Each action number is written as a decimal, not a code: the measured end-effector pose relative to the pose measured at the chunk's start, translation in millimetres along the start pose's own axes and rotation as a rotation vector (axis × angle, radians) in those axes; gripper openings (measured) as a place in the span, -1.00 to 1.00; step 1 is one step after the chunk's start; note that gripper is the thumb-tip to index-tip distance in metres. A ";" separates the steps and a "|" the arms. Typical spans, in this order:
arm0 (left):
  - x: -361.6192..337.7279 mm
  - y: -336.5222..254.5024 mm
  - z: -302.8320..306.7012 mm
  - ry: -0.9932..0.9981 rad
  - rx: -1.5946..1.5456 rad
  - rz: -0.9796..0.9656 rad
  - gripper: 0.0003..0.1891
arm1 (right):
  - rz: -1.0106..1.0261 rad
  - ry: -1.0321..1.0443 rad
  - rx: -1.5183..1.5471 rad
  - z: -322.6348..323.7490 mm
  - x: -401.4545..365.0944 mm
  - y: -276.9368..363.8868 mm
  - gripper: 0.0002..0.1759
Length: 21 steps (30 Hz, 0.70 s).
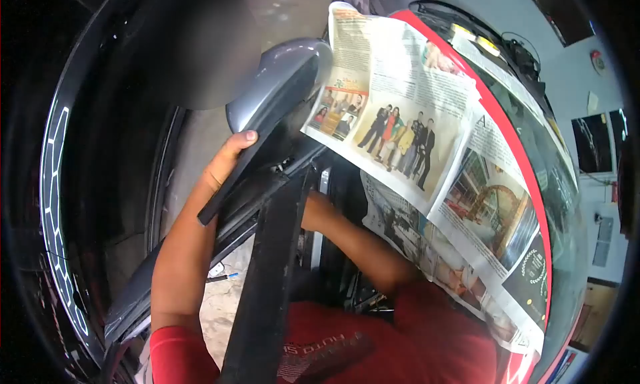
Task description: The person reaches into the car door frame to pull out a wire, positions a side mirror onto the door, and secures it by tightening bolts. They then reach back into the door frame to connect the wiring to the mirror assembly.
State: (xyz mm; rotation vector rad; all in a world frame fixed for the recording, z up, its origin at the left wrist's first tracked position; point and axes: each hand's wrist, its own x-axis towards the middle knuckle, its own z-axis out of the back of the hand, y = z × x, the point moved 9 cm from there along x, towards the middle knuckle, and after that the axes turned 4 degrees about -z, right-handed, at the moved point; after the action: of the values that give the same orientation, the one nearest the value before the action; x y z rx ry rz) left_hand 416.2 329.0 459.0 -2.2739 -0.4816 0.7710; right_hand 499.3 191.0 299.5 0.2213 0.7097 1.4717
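Note:
My left hand is closed on the lower edge of a grey side mirror housing, its thumb lying at the black edge. A long black trim strip runs down from the mirror past my forearm. My right hand reaches in behind a broad black door pillar; its fingers are hidden there. Newspaper sheets, fixed along one side by red tape, cover the car body beside the mirror.
The windscreen glass curves along the right. Rolls of yellow tape lie near the top of it. A dark, glossy car panel fills the left. A pen lies on the floor below the door.

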 end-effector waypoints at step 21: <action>-19.2 -26.4 -5.7 -0.040 0.468 -0.019 -0.04 | -0.035 0.018 0.133 43.4 -9.3 44.1 -0.55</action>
State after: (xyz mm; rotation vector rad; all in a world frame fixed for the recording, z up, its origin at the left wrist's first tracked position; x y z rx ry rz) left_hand 402.1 334.7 488.5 -1.8202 -0.3012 0.8223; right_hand 487.6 199.7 360.3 0.2968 0.8229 1.3960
